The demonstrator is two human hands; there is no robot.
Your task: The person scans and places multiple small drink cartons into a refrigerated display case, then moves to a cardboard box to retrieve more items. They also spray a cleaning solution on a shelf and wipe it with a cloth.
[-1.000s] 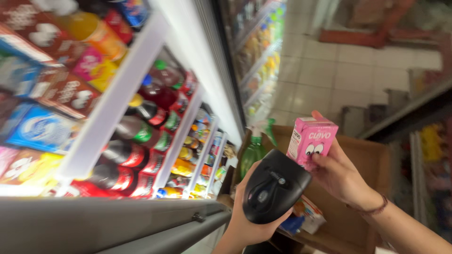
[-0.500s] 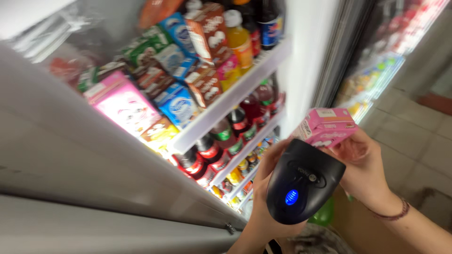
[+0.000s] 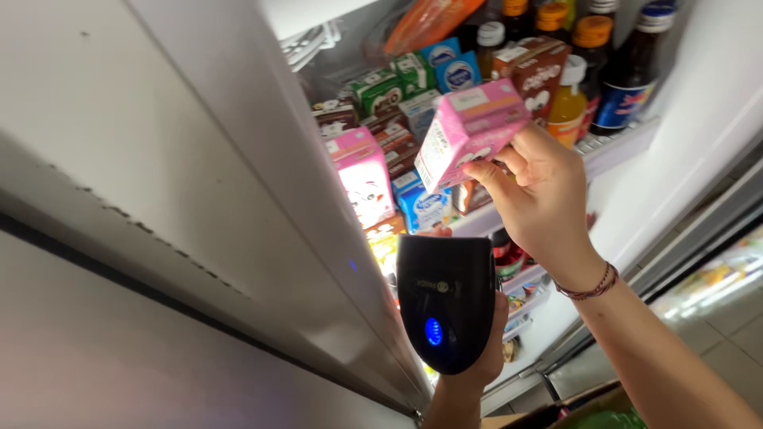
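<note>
A person's right hand [image 3: 544, 202] lifts a small pink drink carton [image 3: 467, 131] up in front of the open door of a shop fridge [image 3: 238, 199], fingers and thumb closed around the carton's lower end so that it tilts with its top corner toward the shelf behind. Below it, the left hand [image 3: 485, 353] is wrapped around a black handheld scanner [image 3: 445, 302], whose rounded back faces the camera with a small blue light glowing near its lower middle; only the fingertips along the scanner's right edge and the wrist beneath it can be seen. The carton is held in the air just above the scanner, not touching it, and close in front of a white shelf [image 3: 612, 147] crowded with other cartons. Among them, a second pink carton [image 3: 364, 176] stands upright at the left, with brown chocolate-drink cartons [image 3: 534, 70] and blue ones [image 3: 425, 208] packed around it. At the right end of the same shelf stand a dark glass bottle [image 3: 632, 67] with a blue cap and a small bottle of orange drink [image 3: 567, 103] with a white cap. A braided cord bracelet [image 3: 588, 284] circles the right wrist. Lower shelves of the fridge hold more bottles, partly hidden behind the scanner and the arm.
</note>
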